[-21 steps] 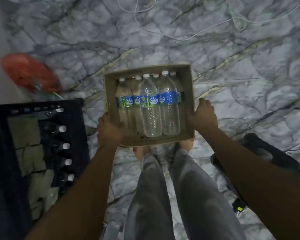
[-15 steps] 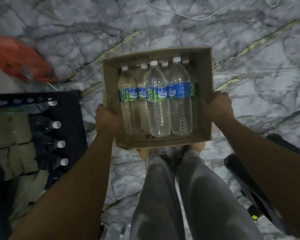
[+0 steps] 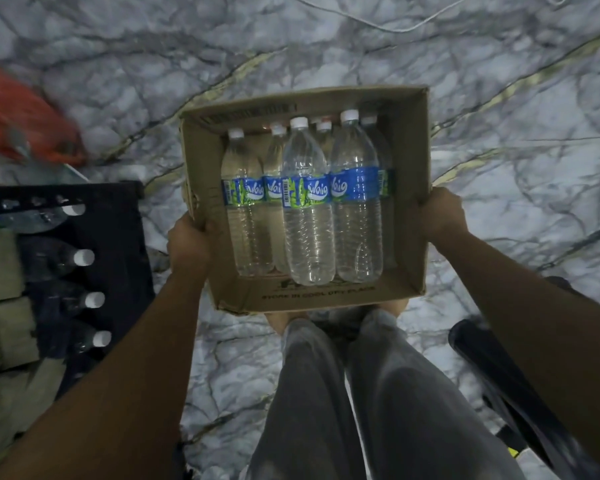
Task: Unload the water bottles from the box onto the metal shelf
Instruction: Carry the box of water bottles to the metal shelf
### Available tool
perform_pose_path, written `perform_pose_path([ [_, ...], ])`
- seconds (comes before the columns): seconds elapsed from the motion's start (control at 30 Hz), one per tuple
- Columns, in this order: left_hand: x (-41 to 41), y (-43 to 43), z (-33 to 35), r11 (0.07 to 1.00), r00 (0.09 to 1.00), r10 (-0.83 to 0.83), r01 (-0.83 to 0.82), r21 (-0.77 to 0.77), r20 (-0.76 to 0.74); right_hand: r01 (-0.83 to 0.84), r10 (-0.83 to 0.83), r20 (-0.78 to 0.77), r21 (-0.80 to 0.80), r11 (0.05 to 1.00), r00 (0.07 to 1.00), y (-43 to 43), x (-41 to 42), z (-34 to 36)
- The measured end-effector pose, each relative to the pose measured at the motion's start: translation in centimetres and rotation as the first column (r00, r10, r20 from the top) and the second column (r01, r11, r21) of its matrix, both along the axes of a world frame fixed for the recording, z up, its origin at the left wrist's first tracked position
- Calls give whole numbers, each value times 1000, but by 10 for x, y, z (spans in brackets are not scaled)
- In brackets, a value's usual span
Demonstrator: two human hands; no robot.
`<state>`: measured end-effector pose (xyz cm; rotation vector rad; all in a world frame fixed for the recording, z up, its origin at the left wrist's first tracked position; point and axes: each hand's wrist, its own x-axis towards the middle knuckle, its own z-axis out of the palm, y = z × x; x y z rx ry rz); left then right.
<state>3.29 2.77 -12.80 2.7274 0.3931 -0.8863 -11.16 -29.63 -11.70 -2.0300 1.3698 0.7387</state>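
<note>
An open cardboard box (image 3: 411, 161) hangs in front of me above the marble floor. Inside it lie several clear water bottles (image 3: 307, 209) with blue-green labels and white caps, stacked in two layers. My left hand (image 3: 187, 237) grips the box's left wall and my right hand (image 3: 437, 213) grips its right wall. At the left edge stands the dark metal shelf (image 3: 118, 216), where several bottles (image 3: 63, 259) lie side by side with their white caps pointing right.
Below the box are my legs in grey trousers (image 3: 361, 393) and bare feet. An orange-red object (image 3: 21, 112) lies blurred at far left. A black chair (image 3: 499, 368) sits at lower right. A white cable (image 3: 378, 26) runs across the floor at the top.
The box has come up and closer to me and shifted right, both hands still holding its sides. The view has tilted so the shelf sits lower on the left.
</note>
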Motion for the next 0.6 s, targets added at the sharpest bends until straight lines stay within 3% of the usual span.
perform_pose_path([
  [0.33,3,0,53,996,997,-76,77,-56,9,-164,160,80,42,986,984,-8,-6,40],
  [0.6,-12,11,212,985,994,-66,79,-156,85,-216,209,138,32,976,968,-3,-24,206],
])
